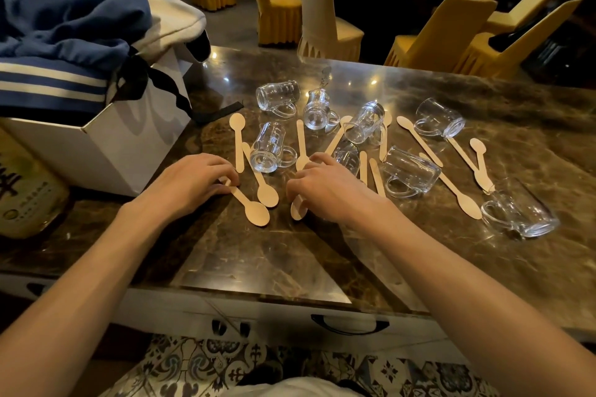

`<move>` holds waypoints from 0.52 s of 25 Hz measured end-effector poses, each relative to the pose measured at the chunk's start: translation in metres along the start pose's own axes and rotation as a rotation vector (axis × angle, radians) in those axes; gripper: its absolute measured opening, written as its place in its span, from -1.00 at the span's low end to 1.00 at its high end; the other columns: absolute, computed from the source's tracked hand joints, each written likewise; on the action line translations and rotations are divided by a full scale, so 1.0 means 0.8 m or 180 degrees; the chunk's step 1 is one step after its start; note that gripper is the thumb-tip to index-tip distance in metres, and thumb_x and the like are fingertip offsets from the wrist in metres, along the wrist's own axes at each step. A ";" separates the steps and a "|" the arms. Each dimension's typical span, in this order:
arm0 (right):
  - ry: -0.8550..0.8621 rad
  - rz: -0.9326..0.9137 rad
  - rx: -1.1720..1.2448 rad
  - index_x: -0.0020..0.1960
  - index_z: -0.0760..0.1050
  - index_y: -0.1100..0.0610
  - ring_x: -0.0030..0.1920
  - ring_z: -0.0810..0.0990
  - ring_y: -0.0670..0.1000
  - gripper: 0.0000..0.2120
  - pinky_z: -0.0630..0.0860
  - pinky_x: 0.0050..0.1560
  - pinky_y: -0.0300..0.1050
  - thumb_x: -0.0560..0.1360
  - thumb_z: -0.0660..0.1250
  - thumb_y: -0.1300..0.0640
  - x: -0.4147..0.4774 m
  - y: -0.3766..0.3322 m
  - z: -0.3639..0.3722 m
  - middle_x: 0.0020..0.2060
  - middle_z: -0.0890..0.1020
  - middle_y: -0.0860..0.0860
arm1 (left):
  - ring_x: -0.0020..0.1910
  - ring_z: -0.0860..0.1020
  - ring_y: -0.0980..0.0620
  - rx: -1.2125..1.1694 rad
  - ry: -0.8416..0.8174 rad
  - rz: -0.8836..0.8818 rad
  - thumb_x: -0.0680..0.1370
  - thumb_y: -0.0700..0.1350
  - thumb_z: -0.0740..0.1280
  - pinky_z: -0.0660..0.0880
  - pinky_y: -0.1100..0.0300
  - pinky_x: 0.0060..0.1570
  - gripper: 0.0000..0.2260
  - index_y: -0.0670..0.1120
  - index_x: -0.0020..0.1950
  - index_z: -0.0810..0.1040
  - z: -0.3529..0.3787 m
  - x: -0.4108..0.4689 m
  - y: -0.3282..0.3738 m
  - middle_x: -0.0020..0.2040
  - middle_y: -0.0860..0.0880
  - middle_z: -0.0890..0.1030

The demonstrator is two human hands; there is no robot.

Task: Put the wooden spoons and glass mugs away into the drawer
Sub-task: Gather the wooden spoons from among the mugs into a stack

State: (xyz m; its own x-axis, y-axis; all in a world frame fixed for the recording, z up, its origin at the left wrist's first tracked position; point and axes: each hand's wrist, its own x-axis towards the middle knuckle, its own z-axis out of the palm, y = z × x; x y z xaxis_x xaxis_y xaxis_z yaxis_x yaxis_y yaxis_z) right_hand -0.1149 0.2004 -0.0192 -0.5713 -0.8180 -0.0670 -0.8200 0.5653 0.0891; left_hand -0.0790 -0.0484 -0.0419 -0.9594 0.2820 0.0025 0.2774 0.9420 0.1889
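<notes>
Wooden spoons (421, 141) lie scattered flat across the dark marble countertop (258, 255), mixed in with clear glass mugs (272, 147) that all lie tipped on their sides. One spoon (250, 205) sits nearest the front edge with its bowl toward the person, and the left hand (190, 180) rests on its handle end, fingers curled down with the tips touching the wood. The right hand (325, 190) rests palm-down over another spoon (298, 208), fingers bent loosely over it; whether they actually grip it cannot be told. Just beyond the right hand's fingers lies a mug (346, 156), partly hidden. Below the counter's front edge, the drawer (350, 324) with its dark curved handle is closed. On the left of the counter stands a white paper bag (129, 138) stuffed with blue and white clothing (64, 26). Yellow-covered chairs (277, 3) stand behind the counter.
</notes>
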 end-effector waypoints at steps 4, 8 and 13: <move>0.0345 -0.0100 0.0268 0.12 0.55 -0.03 0.21 0.52 0.00 -0.83 0.14 0.41 -0.02 0.54 0.29 0.10 -0.007 -0.001 -0.001 0.09 0.63 -0.08 | -0.01 0.51 0.10 -0.0171 -0.0044 -0.0098 0.49 -0.01 0.36 0.39 0.26 -0.15 -0.88 0.17 0.01 0.56 -0.004 -0.014 -0.004 -0.03 0.17 0.54; 0.1008 -0.0224 0.0649 0.07 0.60 0.01 0.11 0.59 0.01 -0.85 0.25 0.33 -0.08 0.52 0.34 0.10 -0.025 -0.012 -0.024 0.03 0.66 -0.05 | 0.00 0.51 0.19 -0.0960 -0.0222 -0.0354 0.50 -0.04 0.35 0.45 0.17 -0.01 -0.84 0.26 -0.07 0.56 -0.007 -0.034 0.002 -0.02 0.21 0.58; 0.1554 -0.0227 0.0865 0.05 0.64 0.09 -0.05 0.65 0.07 -0.79 0.48 0.12 0.00 0.42 0.45 0.23 -0.057 -0.032 -0.060 -0.06 0.68 0.02 | -0.03 0.51 0.37 -0.1712 -0.0328 -0.0342 0.47 -0.03 0.38 0.39 0.43 -0.15 -0.80 0.32 -0.11 0.55 -0.006 -0.039 0.046 -0.11 0.30 0.57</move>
State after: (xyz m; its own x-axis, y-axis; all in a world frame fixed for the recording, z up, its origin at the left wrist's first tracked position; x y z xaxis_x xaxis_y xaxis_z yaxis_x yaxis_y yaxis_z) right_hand -0.0664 0.2184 0.0291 -0.4845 -0.7728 0.4100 -0.8725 0.4609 -0.1623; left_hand -0.0393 -0.0230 -0.0307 -0.9634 0.2313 -0.1353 0.0873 0.7484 0.6575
